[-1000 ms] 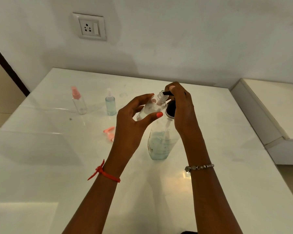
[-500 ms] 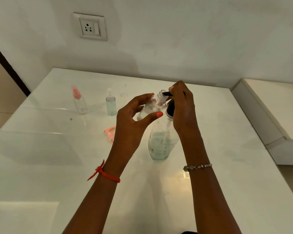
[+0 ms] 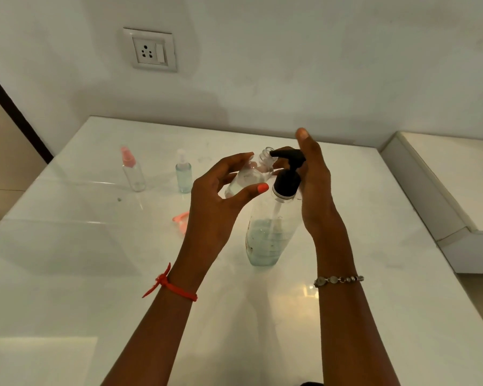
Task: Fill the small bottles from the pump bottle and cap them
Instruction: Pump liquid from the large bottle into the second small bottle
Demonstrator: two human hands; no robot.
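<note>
1. While the left hand grips the tilted small bottle, its open mouth sits at the nozzle of the pump bottle.
2. The right hand, fingers straight, holds nothing beside the pump head.
3. The pump bottle stands on the surface; a pink cap lies to its left.

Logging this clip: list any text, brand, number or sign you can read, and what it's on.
No readable text anywhere.
Pump bottle: faint reddish marks low on its side, too blurred to read.
Wall socket: no lettering visible.
Small bottle in the left hand: no label visible.
</note>
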